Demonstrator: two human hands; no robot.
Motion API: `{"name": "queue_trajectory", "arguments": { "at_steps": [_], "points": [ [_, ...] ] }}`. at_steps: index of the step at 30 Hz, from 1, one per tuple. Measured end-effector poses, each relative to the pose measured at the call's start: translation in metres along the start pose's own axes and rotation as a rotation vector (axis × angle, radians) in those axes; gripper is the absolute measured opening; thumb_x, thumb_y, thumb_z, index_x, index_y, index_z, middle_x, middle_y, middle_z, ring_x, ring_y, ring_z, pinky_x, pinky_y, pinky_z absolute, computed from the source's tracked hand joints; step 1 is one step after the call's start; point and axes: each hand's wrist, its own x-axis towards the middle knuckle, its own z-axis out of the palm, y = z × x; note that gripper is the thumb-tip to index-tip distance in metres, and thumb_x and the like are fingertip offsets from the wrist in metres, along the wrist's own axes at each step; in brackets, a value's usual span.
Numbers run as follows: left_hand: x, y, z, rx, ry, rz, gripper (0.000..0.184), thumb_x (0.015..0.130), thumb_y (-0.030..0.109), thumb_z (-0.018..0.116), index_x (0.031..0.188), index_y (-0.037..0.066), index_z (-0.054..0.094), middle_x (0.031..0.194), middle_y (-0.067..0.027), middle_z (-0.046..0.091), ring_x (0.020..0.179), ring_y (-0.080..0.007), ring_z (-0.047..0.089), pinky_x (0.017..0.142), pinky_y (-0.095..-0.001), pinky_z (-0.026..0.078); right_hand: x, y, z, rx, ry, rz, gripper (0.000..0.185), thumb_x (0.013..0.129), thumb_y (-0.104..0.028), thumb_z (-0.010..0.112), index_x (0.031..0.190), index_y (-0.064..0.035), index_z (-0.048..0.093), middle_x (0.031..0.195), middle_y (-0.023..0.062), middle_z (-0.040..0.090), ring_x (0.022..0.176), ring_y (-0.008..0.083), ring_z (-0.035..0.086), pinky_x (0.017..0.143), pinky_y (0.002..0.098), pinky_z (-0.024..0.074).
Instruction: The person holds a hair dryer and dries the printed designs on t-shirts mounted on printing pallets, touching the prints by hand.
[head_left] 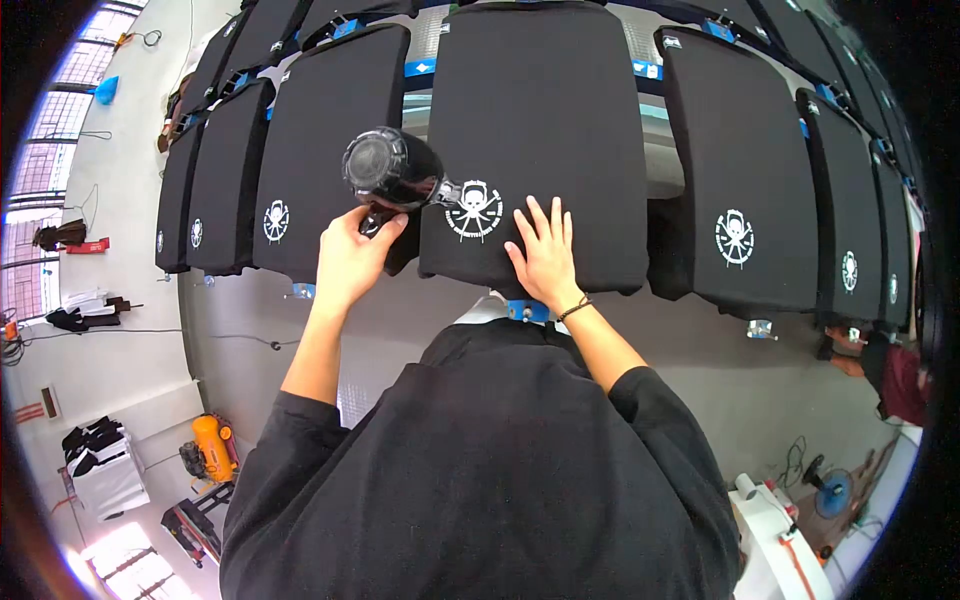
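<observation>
i have my left hand (352, 258) closed around the handle of a dark bottle-shaped tool (402, 172), its tip at the white skull print (474, 210). my right hand (545, 258) rests, fingers spread, on the same black cloth (535, 110).

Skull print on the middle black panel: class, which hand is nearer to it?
Right. The right hand lies flat on the panel, just to the right of the skull print; the left hand, gripping the dark tool, is farther off, to its left.
</observation>
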Motion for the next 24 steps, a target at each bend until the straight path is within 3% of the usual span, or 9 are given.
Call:
{"name": "queue_trajectory", "arguments": {
  "at_steps": [3, 5, 7, 9, 10, 15, 19, 21, 24],
  "points": [
    [0.015, 0.006, 0.004, -0.093, -0.062, -0.054, 0.045, 0.082, 0.036, 0.073, 0.100, -0.005, 0.071, 0.056, -0.0113, 0.060, 0.056, -0.0151, 0.063, 0.058, -0.0316, 0.049, 0.013, -0.008, 0.008, -0.050, -0.009, -0.012, 0.050, 0.093, -0.031, 0.063, 0.136, -0.0066, 0.055, 0.153, 0.0154, 0.038, 0.143, 0.0487, 0.024, 0.115, 0.0610, 0.0213],
    [0.023, 0.004, 0.006, -0.054, -0.065, 0.057, 0.038, 0.086, 0.031, 0.075, 0.102, -0.003, 0.068, 0.060, 0.0016, 0.058, 0.047, -0.0037, 0.050, 0.043, -0.0228, 0.038, 0.020, -0.011, 0.012, -0.067, -0.013, 0.005, 0.048, 0.092, -0.030, 0.063, 0.134, -0.0077, 0.057, 0.152, 0.0150, 0.038, 0.143, 0.0478, 0.025, 0.115, 0.0604, 0.0209],
    [0.022, 0.008, 0.000, -0.044, -0.038, 0.058, 0.040, 0.086, 0.031, 0.075, 0.105, -0.003, 0.068, 0.058, 0.0023, 0.057, 0.046, -0.0041, 0.050, 0.044, -0.0235, 0.039, 0.025, -0.015, 0.018, -0.073, -0.006, -0.006, 0.048, 0.092, -0.031, 0.063, 0.134, -0.0091, 0.058, 0.152, 0.0151, 0.038, 0.144, 0.0472, 0.024, 0.116, 0.0602, 0.0202],
    [0.019, 0.010, -0.010, 0.018, -0.030, -0.001, 0.048, 0.081, 0.038, 0.073, 0.101, -0.006, 0.070, 0.066, -0.0182, 0.067, 0.064, -0.0253, 0.069, 0.067, -0.0358, 0.052, 0.033, -0.018, 0.022, -0.100, -0.049, -0.033, 0.049, 0.091, -0.033, 0.064, 0.134, -0.0108, 0.057, 0.152, 0.0158, 0.037, 0.144, 0.0475, 0.024, 0.116, 0.0607, 0.0197],
    [0.019, 0.004, -0.012, 0.010, -0.027, 0.000, 0.048, 0.081, 0.038, 0.073, 0.101, -0.006, 0.070, 0.066, -0.0182, 0.067, 0.064, -0.0253, 0.069, 0.067, -0.0358, 0.052, 0.037, -0.019, 0.025, -0.110, -0.052, -0.041, 0.052, 0.090, -0.035, 0.065, 0.136, -0.0125, 0.056, 0.154, 0.0172, 0.035, 0.144, 0.0476, 0.022, 0.116, 0.0612, 0.0188],
    [-0.010, -0.024, -0.026, -0.076, 0.076, 0.048, 0.037, 0.084, 0.030, 0.071, 0.101, -0.003, 0.070, 0.065, -0.0133, 0.065, 0.059, -0.0169, 0.062, 0.064, -0.0322, 0.050, 0.047, -0.027, 0.031, -0.147, -0.145, -0.054, 0.055, 0.092, -0.043, 0.061, 0.140, -0.0194, 0.054, 0.157, 0.0184, 0.030, 0.146, 0.0468, 0.019, 0.115, 0.0646, 0.0162],
    [-0.036, -0.025, -0.035, -0.195, -0.053, -0.218, 0.033, 0.084, 0.026, 0.072, 0.101, -0.002, 0.071, 0.073, -0.0091, 0.069, 0.066, -0.0123, 0.060, 0.066, -0.0299, 0.049, 0.047, -0.019, 0.032, -0.206, -0.219, -0.087, 0.053, 0.092, -0.044, 0.060, 0.140, -0.0232, 0.054, 0.158, 0.0174, 0.029, 0.146, 0.0462, 0.019, 0.115, 0.0648, 0.0144],
    [-0.047, -0.030, -0.025, -0.261, 0.000, -0.175, 0.033, 0.084, 0.026, 0.073, 0.100, -0.002, 0.071, 0.072, -0.0080, 0.068, 0.065, -0.0112, 0.057, 0.065, -0.0290, 0.048, 0.049, -0.019, 0.025, -0.192, -0.224, -0.106, 0.052, 0.093, -0.041, 0.059, 0.141, -0.0201, 0.054, 0.158, 0.0163, 0.030, 0.146, 0.0458, 0.019, 0.116, 0.0644, 0.0138],
    [-0.059, -0.017, -0.016, -0.223, -0.017, -0.108, 0.030, 0.087, 0.025, 0.075, 0.098, -0.002, 0.069, 0.063, 0.0020, 0.058, 0.052, -0.0054, 0.052, 0.048, -0.0218, 0.040, 0.041, -0.012, 0.009, -0.126, -0.194, -0.032, 0.052, 0.095, -0.033, 0.056, 0.141, -0.0112, 0.052, 0.158, 0.0147, 0.030, 0.147, 0.0434, 0.020, 0.116, 0.0628, 0.0144]
  ]
}}
